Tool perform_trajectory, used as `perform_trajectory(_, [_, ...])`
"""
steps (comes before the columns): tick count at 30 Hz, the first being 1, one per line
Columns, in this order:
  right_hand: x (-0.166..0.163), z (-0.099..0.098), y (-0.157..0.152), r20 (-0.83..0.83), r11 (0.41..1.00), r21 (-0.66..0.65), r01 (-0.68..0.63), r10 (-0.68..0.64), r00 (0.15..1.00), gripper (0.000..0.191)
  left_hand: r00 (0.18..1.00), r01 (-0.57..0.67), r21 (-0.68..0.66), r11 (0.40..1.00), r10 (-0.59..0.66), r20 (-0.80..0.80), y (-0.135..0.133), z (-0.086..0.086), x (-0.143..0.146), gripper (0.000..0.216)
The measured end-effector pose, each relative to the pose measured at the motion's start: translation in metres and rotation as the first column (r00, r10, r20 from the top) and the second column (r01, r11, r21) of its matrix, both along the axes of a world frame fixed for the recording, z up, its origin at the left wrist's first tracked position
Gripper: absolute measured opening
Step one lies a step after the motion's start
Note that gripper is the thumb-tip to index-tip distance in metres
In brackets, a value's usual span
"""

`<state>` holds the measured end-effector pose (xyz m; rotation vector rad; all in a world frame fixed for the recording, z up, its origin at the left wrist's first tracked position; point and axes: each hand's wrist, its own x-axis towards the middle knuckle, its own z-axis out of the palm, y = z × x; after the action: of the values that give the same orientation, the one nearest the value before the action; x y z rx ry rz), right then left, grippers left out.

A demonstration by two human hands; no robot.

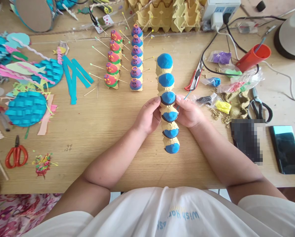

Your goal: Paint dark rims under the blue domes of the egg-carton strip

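A row of several egg-carton cups with blue clay tops (168,102) lies lengthwise in the middle of the wooden table (107,131). My left hand (149,115) presses its fingertips against the left side of the third cup (168,98). My right hand (189,111) pinches the same cup from the right, with a thin blue stick (187,95) poking out beside its fingers. A dark clay band runs under that cup's blue top.
Two more cup rows stand behind: red-topped (112,60) and purple-topped (136,59), stuck with pins. Blue paper fish crafts (26,108) and red scissors (16,154) lie left. Clay bags (221,57), an orange cup (253,57), black scissors (259,107) and a phone (285,148) lie right.
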<state>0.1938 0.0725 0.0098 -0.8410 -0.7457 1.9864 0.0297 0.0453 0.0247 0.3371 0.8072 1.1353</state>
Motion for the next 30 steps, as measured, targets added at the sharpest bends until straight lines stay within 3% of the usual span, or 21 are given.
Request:
perform_trajectory(8, [0.0017, -0.0031, 0.001, -0.048, 0.999, 0.037, -0.001, 0.003, 0.999, 0.047, 0.999, 0.029, 0.038, 0.999, -0.028, -0.04, -0.0016, 0.0007, 0.0005, 0.031])
perform_trajectory(15, [0.0041, -0.0105, 0.0029, -0.079, 0.998, 0.053, -0.042, 0.046, 0.996, 0.045, 0.994, 0.101, 0.013, 0.995, -0.101, 0.043, -0.0016, -0.0015, -0.0002, 0.053])
perform_trajectory(23, [0.0042, -0.0066, 0.0031, -0.062, 0.997, 0.065, -0.045, 0.049, 0.997, 0.045, 0.989, 0.149, 0.044, 0.988, -0.148, -0.024, -0.001, -0.0062, -0.0038, 0.047])
perform_trajectory(30, [0.0038, -0.0062, 0.0034, -0.065, 0.997, 0.06, -0.041, 0.044, 0.997, 0.051, 0.993, 0.113, 0.02, 0.993, -0.114, 0.026, -0.0017, -0.0036, -0.0024, 0.048])
